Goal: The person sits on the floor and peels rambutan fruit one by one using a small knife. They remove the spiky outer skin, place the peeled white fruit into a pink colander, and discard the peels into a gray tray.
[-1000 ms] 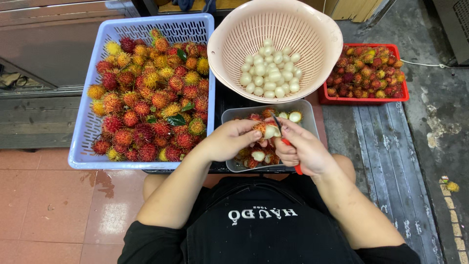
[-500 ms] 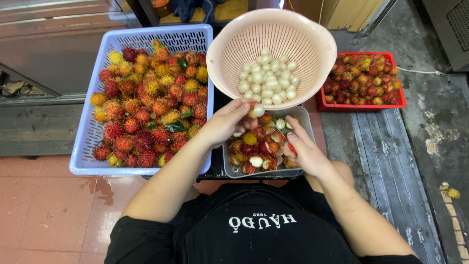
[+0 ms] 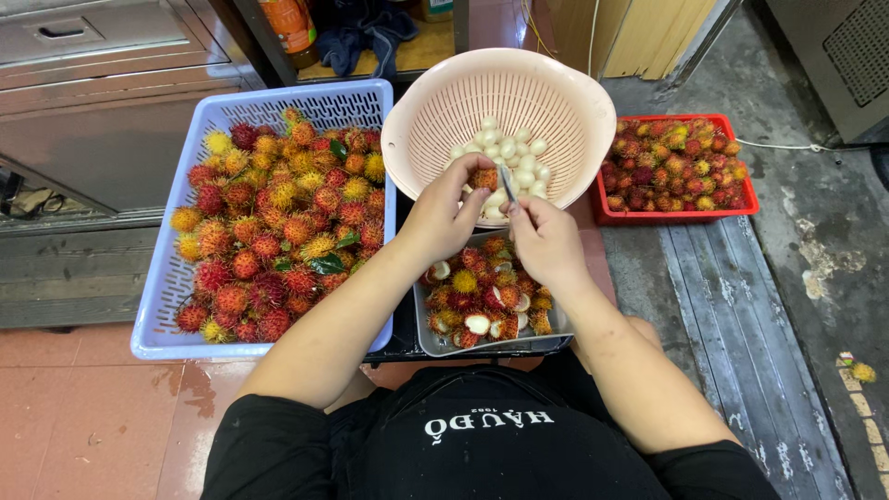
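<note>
Since the earlier frame we raised both hands mid-frame: left hand (image 3: pixel 451 215) grasping a rambutan (image 3: pixel 482 178), right hand (image 3: pixel 548 243) clenched on a small knife (image 3: pixel 507 184).

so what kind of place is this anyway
Likely a fruit-prep corner of a shop or kitchen, set up on the floor. A blue crate brims with whole rambutans, a pink colander holds peeled white fruit, and a metal tray collects the shells.

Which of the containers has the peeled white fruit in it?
The round pink colander at the top middle. It alone holds peeled white fruit; the blue basket and red tray hold whole hairy fruit, the grey tray mostly shells.
</note>
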